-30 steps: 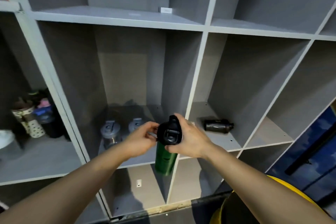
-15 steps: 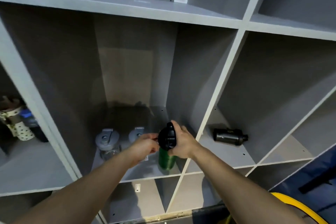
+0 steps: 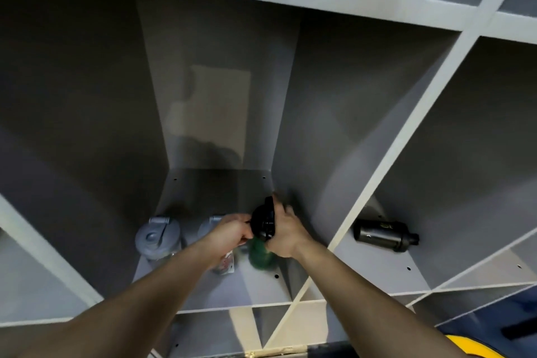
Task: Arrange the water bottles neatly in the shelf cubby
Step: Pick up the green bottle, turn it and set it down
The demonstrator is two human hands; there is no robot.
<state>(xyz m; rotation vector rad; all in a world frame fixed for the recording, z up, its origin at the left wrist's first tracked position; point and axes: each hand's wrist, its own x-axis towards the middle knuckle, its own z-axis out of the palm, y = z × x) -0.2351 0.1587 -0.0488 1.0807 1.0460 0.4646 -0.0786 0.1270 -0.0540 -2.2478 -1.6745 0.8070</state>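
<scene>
We set green bottle (image 3: 260, 253) in mid cubby (image 3: 203, 291), R hand (image 3: 286, 237) wrapped on neck, L hand (image 3: 232, 231) pinching black lid (image 3: 263, 222). Risk: elbowing grey-lid bottle (image 3: 158, 237) nxt to it, toppling row.

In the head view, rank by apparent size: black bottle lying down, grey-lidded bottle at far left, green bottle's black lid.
1. Black bottle, clearly largest.
2. Grey-lidded bottle.
3. Black lid, partly hidden by the hands; ranks 2 and 3 are unsure.

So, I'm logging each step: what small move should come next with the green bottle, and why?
Probably let go: the green bottle looks set upright in the cubby, right of two grey-lidded bottles, yet both the left hand and right hand grip its black lid.
</scene>
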